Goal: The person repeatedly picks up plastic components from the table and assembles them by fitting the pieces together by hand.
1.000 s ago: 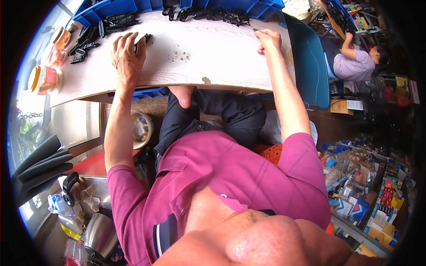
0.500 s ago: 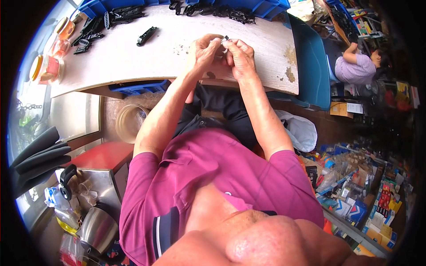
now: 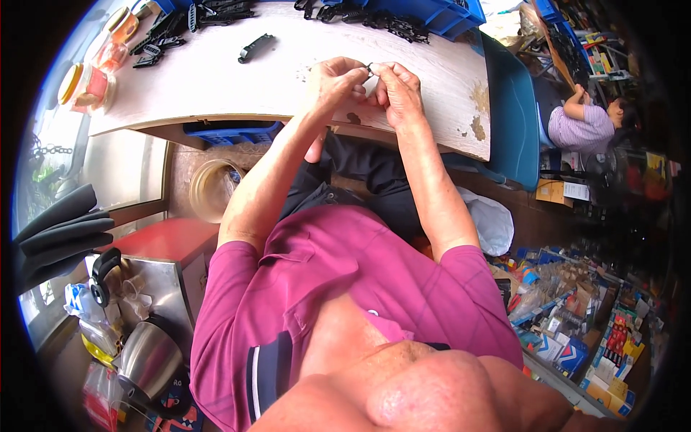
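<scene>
Over the near part of the white table [image 3: 216,79], my left hand [image 3: 337,86] and my right hand [image 3: 398,92] meet fingertip to fingertip. A small black part [image 3: 370,70] shows between them, pinched by the fingers of both hands; most of it is covered, and its exact kind is too small to make out. One long black plastic piece [image 3: 255,47] lies alone on the table, left of and beyond my hands. Similar black pieces [image 3: 162,39] are heaped at the far left, with another row of black pieces [image 3: 374,20] along the far edge.
A blue crate [image 3: 450,18] stands at the back right, beside a teal chair [image 3: 512,108]. Lidded jars [image 3: 85,88] line the table's left end. Below are a blue tray [image 3: 234,135] and a round bucket [image 3: 214,189]. Another person [image 3: 583,126] sits off to the right.
My fingers have shifted around the small part, and more of its black shows now. The whole view has moved slightly, with the table sliding right in the picture.
</scene>
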A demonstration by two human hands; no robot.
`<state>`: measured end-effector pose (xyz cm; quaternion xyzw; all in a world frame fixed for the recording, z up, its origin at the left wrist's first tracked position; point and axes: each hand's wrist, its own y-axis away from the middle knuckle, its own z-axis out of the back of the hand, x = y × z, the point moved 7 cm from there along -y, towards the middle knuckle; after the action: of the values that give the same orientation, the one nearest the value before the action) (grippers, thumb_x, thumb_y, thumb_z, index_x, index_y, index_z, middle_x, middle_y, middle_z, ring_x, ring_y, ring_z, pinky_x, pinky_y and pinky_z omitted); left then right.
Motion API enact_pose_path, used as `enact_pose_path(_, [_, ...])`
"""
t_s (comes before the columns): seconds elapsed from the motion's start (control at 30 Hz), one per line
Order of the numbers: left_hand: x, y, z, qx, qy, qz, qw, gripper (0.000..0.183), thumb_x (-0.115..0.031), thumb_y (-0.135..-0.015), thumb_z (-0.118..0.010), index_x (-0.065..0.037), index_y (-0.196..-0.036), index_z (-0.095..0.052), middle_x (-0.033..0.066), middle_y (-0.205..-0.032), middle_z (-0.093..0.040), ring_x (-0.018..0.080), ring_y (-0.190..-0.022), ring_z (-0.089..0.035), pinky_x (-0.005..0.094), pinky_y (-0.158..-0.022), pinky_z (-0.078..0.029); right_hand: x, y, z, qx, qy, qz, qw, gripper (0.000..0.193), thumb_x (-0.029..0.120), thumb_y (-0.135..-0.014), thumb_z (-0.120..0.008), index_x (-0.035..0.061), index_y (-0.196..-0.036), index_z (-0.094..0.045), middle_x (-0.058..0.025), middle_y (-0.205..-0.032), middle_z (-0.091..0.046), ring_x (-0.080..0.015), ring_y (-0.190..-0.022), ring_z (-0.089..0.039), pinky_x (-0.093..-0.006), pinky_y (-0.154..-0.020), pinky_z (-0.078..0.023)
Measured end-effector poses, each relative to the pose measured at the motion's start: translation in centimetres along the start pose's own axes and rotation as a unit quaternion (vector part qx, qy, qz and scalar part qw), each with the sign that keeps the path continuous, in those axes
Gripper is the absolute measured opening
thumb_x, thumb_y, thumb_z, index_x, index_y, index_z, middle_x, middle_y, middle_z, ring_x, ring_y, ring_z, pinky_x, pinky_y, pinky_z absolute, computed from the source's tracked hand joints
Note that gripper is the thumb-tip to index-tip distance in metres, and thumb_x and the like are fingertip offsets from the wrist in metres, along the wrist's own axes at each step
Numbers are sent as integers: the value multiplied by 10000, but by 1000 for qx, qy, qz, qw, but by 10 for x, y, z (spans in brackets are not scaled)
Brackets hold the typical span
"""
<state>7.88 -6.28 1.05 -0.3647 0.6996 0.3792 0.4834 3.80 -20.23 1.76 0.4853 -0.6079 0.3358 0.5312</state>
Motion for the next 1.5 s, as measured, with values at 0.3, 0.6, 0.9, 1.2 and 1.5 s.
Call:
enact_pose_path(0.3, [-33,20,58,-144,-248,-242,927,373,-205,-892,-698,4,-1186,-602,116,-940,-688,159,-842,-650,280,-674,-547,-4,9,-27,71,-42,0,997,117,135,-885,-622,52,-806,-597,-9,-488,-456,-125,-421,-477,-365,-468,-547])
enact_pose_path(0.6, [-70,5,132,-319,-686,-244,607,320,-329,-866,-680,-114,-1103,-671,120,-1022,-689,337,-938,-632,428,-895,-471,-5,10,-25,35,-89,-10,995,120,138,-916,-587,66,-829,-545,-23,-475,-446,-163,-423,-542,-476,-501,-599])
enact_pose_path(0.9, [-20,20,60,-119,-46,-214,968,270,-158,-864,-734,-40,-1097,-664,-8,-746,-633,59,-648,-550,208,-585,-460,23,8,-33,30,-102,52,993,124,153,-897,-606,75,-826,-541,-4,-485,-442,-149,-430,-521,-451,-519,-596])
enact_pose_path(1.2, [-5,19,27,-56,-36,-166,984,268,-136,-857,-722,-18,-1089,-661,-11,-737,-601,56,-650,-533,210,-571,-437,14,7,-36,34,-84,56,994,130,120,-856,-661,75,-761,-585,13,-474,-443,-117,-375,-458,-276,-389,-415])
enact_pose_path(1.5, [-5,18,24,-43,-126,-178,975,285,-75,-836,-606,-7,-1111,-634,18,-755,-614,87,-652,-560,231,-587,-466,3,8,-31,27,-37,53,998,115,83,-874,-655,67,-789,-579,15,-498,-453,-86,-380,-399,-256,-402,-409])
